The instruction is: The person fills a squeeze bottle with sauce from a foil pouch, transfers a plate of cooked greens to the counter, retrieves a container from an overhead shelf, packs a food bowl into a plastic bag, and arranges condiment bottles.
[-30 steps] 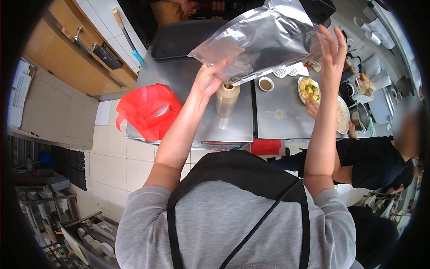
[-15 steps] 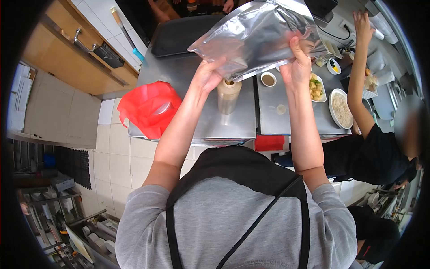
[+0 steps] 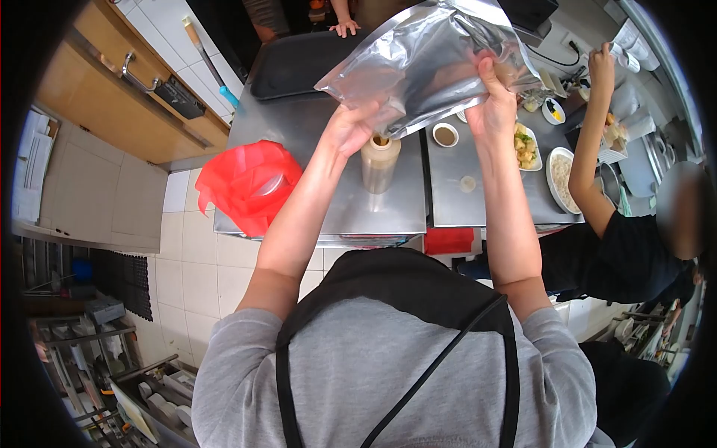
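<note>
A large silver foil pouch (image 3: 429,63) is stretched between my two hands above the steel counter. My left hand (image 3: 351,128) grips its lower left corner, with the fingers partly behind the film. On the right side, my right hand (image 3: 494,104) pinches the pouch with the thumb on its front. An open bottle (image 3: 379,168) with brown contents stands upright just below the pouch, near my left hand. A small cup of brown sauce (image 3: 445,135) sits between the bottle and my right wrist.
A red bag (image 3: 250,183) lies at the counter's left, a black tray (image 3: 299,67) behind it. Right of my forearm are a dish of yellow food (image 3: 526,149) and an oval dish (image 3: 562,179). A co-worker (image 3: 620,246) stands at right; another person's hand (image 3: 344,28) touches the tray.
My right hand, open beside the pouch a second ago, has moved left and taken hold of it. The co-worker's arm has risen toward the shelf. Another person's hand has come onto the black tray.
</note>
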A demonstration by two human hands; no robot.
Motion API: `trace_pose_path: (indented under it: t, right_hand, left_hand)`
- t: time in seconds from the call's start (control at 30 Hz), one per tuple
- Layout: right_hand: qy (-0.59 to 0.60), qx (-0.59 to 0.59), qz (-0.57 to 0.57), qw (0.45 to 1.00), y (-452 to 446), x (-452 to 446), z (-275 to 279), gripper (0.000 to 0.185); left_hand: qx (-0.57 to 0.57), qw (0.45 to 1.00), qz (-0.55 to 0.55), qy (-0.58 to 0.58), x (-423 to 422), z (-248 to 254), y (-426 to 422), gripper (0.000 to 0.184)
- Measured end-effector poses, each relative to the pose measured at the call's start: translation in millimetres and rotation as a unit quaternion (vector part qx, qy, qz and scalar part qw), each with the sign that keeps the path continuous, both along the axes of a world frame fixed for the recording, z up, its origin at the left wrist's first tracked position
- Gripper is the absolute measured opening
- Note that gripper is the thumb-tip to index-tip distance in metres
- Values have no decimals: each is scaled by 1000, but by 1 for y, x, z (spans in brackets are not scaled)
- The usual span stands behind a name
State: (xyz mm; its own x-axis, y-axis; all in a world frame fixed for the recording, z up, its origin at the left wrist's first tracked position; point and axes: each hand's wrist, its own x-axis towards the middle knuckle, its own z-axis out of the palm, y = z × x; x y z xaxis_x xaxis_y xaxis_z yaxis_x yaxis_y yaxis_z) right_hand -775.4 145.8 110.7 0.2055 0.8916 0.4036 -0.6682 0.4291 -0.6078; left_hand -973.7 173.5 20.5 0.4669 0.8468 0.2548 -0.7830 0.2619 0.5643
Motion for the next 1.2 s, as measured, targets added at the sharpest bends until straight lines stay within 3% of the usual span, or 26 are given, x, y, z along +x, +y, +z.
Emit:
trace_pose_path:
  t: [0.27, 0.33, 0.4, 0.47, 0.73, 0.87, 0.97, 1.07, 1.2]
  right_hand:
    - [28, -39, 34, 998, -2, 1, -14, 29]
    - [-40, -74, 77, 993, -2, -8, -30, 33]
    - [-51, -49, 51, 996, -7, -19, -36, 35]
    - [-63, -135, 83, 985, -3, -17, -47, 38]
    - [-46, -114, 64, 990, 0, -27, -46, 22]
    - [-31, -125, 34, 991, -4, -31, -48, 27]
    - [-346, -85, -6, 934, -6, -29, -71, 22]
    - [-369, -179, 48, 911, -9, -29, -75, 21]
    - [-360, -134, 0, 923, -3, -30, -85, 22]
  left_hand:
    - [-17, 1000, 18, 7, 1, -6, 4, 56]
    - [-6, 999, 32, -10, 3, -1, 1, 53]
    - [-20, 999, 34, -6, 3, 7, -2, 48]
    - [-34, 999, 37, -2, 2, 6, -1, 43]
    - [-44, 997, 65, 9, 0, -5, 2, 36]
    - [-49, 997, 66, 1, 0, -6, 0, 35]
    - [-49, 997, 66, -14, 2, -4, 1, 34]
    - [-43, 997, 63, 0, 4, -3, 0, 33]
    - [-34, 998, 54, 0, 6, 9, -7, 32]
